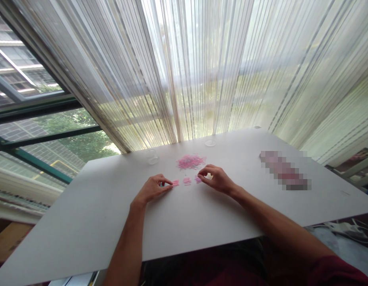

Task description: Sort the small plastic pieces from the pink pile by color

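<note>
Taking the middle bundle point(187, 181) as my clock's center, a sheer striped curtain point(202, 71) fills twelve o'clock beyond the white tabletop point(97, 222). Well out at three lies a pinkish thing point(287, 171), too blurred to make out. My left grip point(154, 187) is at nine, fingertips at the pink bundle point(175, 182); my right grip point(217, 179) is at three, thumb and finger curled to the purple bundle point(197, 179). I cannot tell whether either is clamped on strips. A loose pink-and-purple pile point(191, 161) sits just past the bundles at twelve, between a clear container point(153, 157) at ten and a clear dish point(210, 143) at one.
</note>
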A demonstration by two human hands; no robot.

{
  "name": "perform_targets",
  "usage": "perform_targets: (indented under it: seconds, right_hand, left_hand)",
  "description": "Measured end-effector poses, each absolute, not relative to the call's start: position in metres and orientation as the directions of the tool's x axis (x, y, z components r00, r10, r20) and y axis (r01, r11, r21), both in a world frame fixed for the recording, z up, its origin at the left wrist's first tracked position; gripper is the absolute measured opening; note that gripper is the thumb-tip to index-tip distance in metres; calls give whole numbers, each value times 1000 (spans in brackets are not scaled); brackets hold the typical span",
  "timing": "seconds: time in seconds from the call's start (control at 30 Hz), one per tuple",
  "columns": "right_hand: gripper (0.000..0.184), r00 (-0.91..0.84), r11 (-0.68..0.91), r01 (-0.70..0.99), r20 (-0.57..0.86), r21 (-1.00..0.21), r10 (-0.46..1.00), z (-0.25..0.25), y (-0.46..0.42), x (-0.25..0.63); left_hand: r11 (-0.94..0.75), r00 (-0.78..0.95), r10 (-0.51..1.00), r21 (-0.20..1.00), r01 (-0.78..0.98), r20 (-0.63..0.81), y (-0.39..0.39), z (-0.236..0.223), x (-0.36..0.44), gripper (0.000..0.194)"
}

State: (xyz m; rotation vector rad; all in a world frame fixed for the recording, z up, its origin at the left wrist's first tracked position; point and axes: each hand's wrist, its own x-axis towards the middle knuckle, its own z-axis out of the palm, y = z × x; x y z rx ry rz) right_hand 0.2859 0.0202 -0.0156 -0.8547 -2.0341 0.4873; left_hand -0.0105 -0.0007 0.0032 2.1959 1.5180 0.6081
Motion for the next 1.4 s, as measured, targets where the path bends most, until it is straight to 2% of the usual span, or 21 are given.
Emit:
perform_targets:
  seconds: [0.3,0.43,0.53,0.6,0.7,0.83,0.97,1.2,1.4]
  right_hand:
    - [11,-366,676,421,568,-605,737,-13,24,291]
    - [16,-310,632,456,554,-627,773,-15,33,298]
    - [20,-191,550,490,533,-677,825,-19,44,307]
    - [24,-98,473,503,496,-724,863,-22,53,312]
    - [27,-16,376,513,429,-772,903,-27,62,317]
    - [29,3,333,513,389,-791,921,-29,66,317]
    - [30,-12,347,512,397,-786,918,-31,66,315]
    - [31,-21,339,524,386,-781,922,-31,67,315]
    - [30,-28,345,534,391,-772,920,-30,65,315]
  left_hand:
    - [-312,321,943,557,770,85,-1,5,-9,27]
    - [-314,248,949,531,787,194,-1,4,-6,32]
    - [-318,182,941,559,766,287,3,4,-1,36]
    - [-343,199,932,557,757,302,8,7,6,35]
    - [-395,299,918,510,765,262,19,20,21,32]
    - [-447,446,888,437,780,113,39,40,47,29]
    - [-415,429,902,353,839,39,58,43,73,27]
    - [-370,367,929,188,910,53,69,25,93,16]
    - [-377,374,926,125,918,49,71,21,90,20]
